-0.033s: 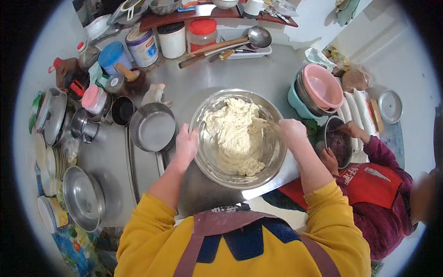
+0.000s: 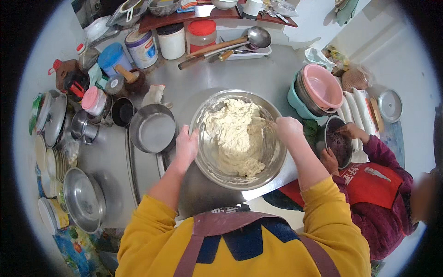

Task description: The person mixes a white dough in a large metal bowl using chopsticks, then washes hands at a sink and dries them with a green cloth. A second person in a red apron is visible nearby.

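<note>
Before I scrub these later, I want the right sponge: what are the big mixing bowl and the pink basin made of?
The mixing bowl looks like stainless steel: silvery, shiny, with reflections on its wall. The left hand grips its rim. The pink basin looks like plastic: an even, opaque colour with a soft sheen, though enamel cannot be ruled out.

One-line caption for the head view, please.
Left hand steadies a steel bowl of pale dough while the right hand works it.
</note>
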`<action>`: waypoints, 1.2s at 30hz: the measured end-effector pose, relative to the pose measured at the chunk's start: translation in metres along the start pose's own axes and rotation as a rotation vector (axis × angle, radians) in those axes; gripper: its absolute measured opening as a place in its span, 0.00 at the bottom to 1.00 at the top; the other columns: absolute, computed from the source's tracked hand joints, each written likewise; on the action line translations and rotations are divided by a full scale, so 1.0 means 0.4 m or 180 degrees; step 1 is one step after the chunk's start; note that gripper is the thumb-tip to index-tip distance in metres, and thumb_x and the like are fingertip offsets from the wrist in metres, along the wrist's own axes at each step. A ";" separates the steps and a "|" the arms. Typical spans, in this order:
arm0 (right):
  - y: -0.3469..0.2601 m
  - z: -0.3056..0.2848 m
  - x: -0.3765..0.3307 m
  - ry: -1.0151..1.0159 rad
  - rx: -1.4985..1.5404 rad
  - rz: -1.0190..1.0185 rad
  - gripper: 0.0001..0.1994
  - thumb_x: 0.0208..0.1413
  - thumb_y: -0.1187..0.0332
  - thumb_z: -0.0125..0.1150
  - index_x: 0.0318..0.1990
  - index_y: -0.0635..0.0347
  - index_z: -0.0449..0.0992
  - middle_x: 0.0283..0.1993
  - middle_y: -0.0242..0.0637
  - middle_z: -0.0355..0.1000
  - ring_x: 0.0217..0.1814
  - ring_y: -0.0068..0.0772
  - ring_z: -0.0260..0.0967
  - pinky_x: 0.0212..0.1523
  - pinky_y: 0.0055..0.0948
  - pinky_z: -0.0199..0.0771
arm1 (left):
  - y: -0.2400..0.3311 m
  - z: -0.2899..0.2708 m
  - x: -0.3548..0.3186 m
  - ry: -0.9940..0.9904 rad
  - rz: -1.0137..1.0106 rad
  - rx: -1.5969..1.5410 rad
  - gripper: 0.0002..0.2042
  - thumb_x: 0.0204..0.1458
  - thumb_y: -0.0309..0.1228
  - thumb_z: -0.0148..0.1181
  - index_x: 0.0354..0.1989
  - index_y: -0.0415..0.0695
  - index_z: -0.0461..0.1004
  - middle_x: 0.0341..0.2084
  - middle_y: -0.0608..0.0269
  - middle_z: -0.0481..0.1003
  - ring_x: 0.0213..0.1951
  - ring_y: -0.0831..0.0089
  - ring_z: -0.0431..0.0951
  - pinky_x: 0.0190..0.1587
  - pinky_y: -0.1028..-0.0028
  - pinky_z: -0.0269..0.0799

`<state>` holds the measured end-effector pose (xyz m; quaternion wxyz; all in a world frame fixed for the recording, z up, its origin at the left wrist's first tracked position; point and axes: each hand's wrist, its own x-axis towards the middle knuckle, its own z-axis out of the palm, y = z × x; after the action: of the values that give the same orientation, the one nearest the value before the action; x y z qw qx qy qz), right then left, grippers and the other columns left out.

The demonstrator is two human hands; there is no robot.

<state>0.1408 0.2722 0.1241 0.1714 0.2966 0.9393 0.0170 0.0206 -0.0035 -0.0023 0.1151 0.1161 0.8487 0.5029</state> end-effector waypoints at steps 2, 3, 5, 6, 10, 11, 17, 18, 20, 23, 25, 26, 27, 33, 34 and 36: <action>-0.036 0.008 0.049 0.0094 -0.0019 -0.0121 0.11 0.52 0.65 0.52 0.34 0.56 0.80 0.37 0.45 0.77 0.44 0.45 0.75 0.43 0.38 0.74 | 0.002 0.000 0.000 0.0052 0.0085 0.0093 0.14 0.53 0.36 0.53 0.35 0.35 0.67 0.31 0.36 0.71 0.38 0.40 0.71 0.41 0.56 0.66; -0.054 0.011 0.065 0.0113 -0.0115 -0.0057 0.10 0.52 0.66 0.52 0.34 0.57 0.80 0.37 0.45 0.77 0.44 0.44 0.75 0.43 0.37 0.75 | 0.004 0.002 -0.001 0.0086 0.0115 0.0167 0.14 0.53 0.36 0.53 0.35 0.35 0.67 0.31 0.36 0.71 0.38 0.40 0.71 0.41 0.55 0.66; -0.104 0.029 0.073 0.0051 -0.0424 -0.0761 0.08 0.50 0.70 0.53 0.32 0.57 0.80 0.35 0.43 0.77 0.40 0.41 0.76 0.40 0.36 0.76 | 0.005 0.005 -0.004 0.0111 0.0143 0.0245 0.14 0.53 0.36 0.53 0.35 0.35 0.67 0.31 0.36 0.71 0.38 0.40 0.71 0.41 0.55 0.66; -0.129 0.038 0.067 0.0198 -0.0489 -0.0999 0.07 0.48 0.71 0.54 0.31 0.56 0.80 0.34 0.42 0.77 0.39 0.41 0.76 0.38 0.36 0.76 | 0.007 0.005 -0.005 0.0129 0.0155 0.0243 0.14 0.53 0.36 0.53 0.35 0.35 0.67 0.31 0.36 0.71 0.38 0.40 0.71 0.41 0.55 0.66; -0.194 0.076 0.009 -0.0030 -0.0614 -0.1459 0.08 0.46 0.73 0.55 0.33 0.55 0.79 0.33 0.42 0.76 0.37 0.41 0.76 0.37 0.36 0.77 | 0.012 0.008 -0.005 0.0194 0.0130 0.0142 0.14 0.54 0.37 0.52 0.35 0.36 0.67 0.28 0.38 0.72 0.37 0.41 0.72 0.39 0.55 0.66; -0.195 0.082 -0.015 -0.0155 -0.0577 -0.1704 0.08 0.47 0.73 0.54 0.34 0.55 0.79 0.33 0.42 0.76 0.37 0.41 0.76 0.36 0.37 0.77 | 0.013 0.009 -0.005 0.0211 0.0137 0.0085 0.14 0.54 0.37 0.52 0.35 0.36 0.67 0.28 0.38 0.72 0.36 0.41 0.72 0.39 0.55 0.66; -0.074 0.079 -0.215 0.0055 -0.0074 -0.2437 0.07 0.48 0.71 0.53 0.33 0.60 0.76 0.30 0.42 0.74 0.36 0.42 0.75 0.32 0.38 0.75 | 0.009 0.018 -0.004 0.0348 -0.0006 0.0137 0.15 0.56 0.38 0.50 0.32 0.35 0.66 0.28 0.38 0.71 0.35 0.41 0.71 0.38 0.55 0.65; -0.066 0.079 -0.230 0.0037 -0.0099 -0.2459 0.07 0.46 0.71 0.53 0.32 0.61 0.76 0.29 0.43 0.74 0.35 0.42 0.75 0.31 0.38 0.75 | 0.007 0.021 -0.003 0.0346 0.0033 0.0036 0.15 0.56 0.38 0.50 0.32 0.35 0.66 0.28 0.37 0.71 0.35 0.41 0.71 0.39 0.55 0.65; -0.065 0.087 -0.232 0.0254 0.0092 -0.2654 0.07 0.45 0.71 0.54 0.33 0.61 0.74 0.28 0.42 0.73 0.36 0.42 0.75 0.32 0.38 0.75 | 0.001 0.024 -0.002 0.0320 0.0001 -0.0112 0.15 0.57 0.38 0.49 0.32 0.34 0.66 0.28 0.37 0.71 0.36 0.41 0.71 0.39 0.55 0.65; -0.132 0.116 -0.141 0.0351 0.0017 -0.2484 0.07 0.44 0.71 0.57 0.33 0.60 0.75 0.29 0.42 0.74 0.36 0.42 0.75 0.34 0.39 0.74 | 0.001 0.019 0.001 0.0294 0.0043 0.0063 0.15 0.57 0.38 0.49 0.31 0.35 0.66 0.28 0.37 0.71 0.35 0.41 0.71 0.39 0.56 0.65; -0.158 0.131 -0.055 0.0397 0.0050 -0.2227 0.07 0.45 0.71 0.57 0.33 0.60 0.76 0.31 0.43 0.75 0.37 0.43 0.75 0.35 0.38 0.75 | 0.006 0.012 0.001 0.0239 0.0048 0.0074 0.15 0.57 0.37 0.49 0.31 0.34 0.66 0.27 0.37 0.70 0.34 0.42 0.71 0.39 0.56 0.65; -0.164 0.138 -0.016 0.0312 -0.0059 -0.2064 0.07 0.45 0.72 0.57 0.33 0.59 0.77 0.33 0.43 0.76 0.37 0.43 0.75 0.35 0.38 0.76 | 0.010 0.009 -0.001 0.0219 0.0061 0.0091 0.15 0.57 0.37 0.50 0.31 0.34 0.66 0.27 0.38 0.70 0.33 0.42 0.71 0.38 0.57 0.65; -0.156 0.137 0.016 0.0200 0.0095 -0.1677 0.08 0.48 0.68 0.55 0.35 0.57 0.77 0.34 0.42 0.75 0.39 0.43 0.75 0.37 0.39 0.75 | 0.015 0.006 -0.002 0.0215 0.0056 0.0082 0.15 0.57 0.37 0.50 0.30 0.34 0.65 0.26 0.38 0.70 0.33 0.43 0.71 0.38 0.57 0.65; 0.022 0.075 0.019 0.0369 0.0190 -0.0310 0.13 0.54 0.59 0.51 0.33 0.55 0.79 0.34 0.44 0.76 0.39 0.46 0.75 0.40 0.43 0.73 | 0.028 0.003 -0.009 0.0153 0.0005 -0.0070 0.14 0.57 0.37 0.50 0.29 0.35 0.65 0.24 0.40 0.69 0.31 0.44 0.71 0.37 0.58 0.65; 0.043 0.061 0.013 0.0298 0.0218 -0.0072 0.13 0.54 0.60 0.51 0.33 0.56 0.79 0.33 0.45 0.76 0.38 0.47 0.75 0.40 0.43 0.74 | 0.026 0.004 -0.008 0.0196 0.0080 -0.0035 0.15 0.57 0.37 0.50 0.30 0.35 0.65 0.24 0.40 0.69 0.32 0.44 0.71 0.37 0.58 0.65; 0.043 0.049 0.006 0.0294 -0.0055 -0.0032 0.10 0.53 0.64 0.52 0.35 0.57 0.79 0.34 0.45 0.77 0.39 0.43 0.76 0.39 0.39 0.75 | 0.018 0.005 -0.004 0.0259 0.0163 0.0049 0.15 0.57 0.38 0.49 0.30 0.35 0.65 0.25 0.39 0.69 0.32 0.43 0.71 0.37 0.57 0.64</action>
<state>0.1548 0.2863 0.1073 0.1305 0.2893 0.9475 0.0379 0.0233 0.0007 0.0032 0.0666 0.1182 0.8533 0.5034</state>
